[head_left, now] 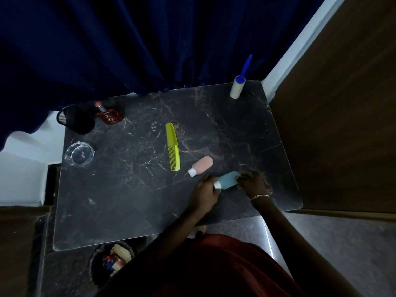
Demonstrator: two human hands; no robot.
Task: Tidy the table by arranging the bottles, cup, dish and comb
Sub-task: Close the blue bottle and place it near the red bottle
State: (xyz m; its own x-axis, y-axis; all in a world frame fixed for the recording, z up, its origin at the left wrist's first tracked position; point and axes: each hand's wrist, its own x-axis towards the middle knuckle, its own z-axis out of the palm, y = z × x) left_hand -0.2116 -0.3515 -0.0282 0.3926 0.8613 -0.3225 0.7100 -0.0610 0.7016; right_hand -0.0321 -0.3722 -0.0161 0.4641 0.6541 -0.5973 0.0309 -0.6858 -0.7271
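A small blue bottle [228, 179] with a white cap lies on the dark marble table [120, 189]. My left hand [206, 192] grips its cap end and my right hand [251, 182] holds its base end. Just beyond it lies a pink bottle [202, 165] with a white cap. A yellow-green comb [173, 146] lies in the middle of the table. At the left edge sits a clear glass dish [80, 154]. A black mesh cup [74, 120] stands at the far left corner, with a dark red perfume bottle [108, 115] beside it.
A lint roller [237, 85] with a blue handle stands at the far right corner. A dark blue curtain [128, 43] hangs behind the table. A wooden panel [342, 125] borders the right side. A round basket [111, 260] of items sits on the floor near me.
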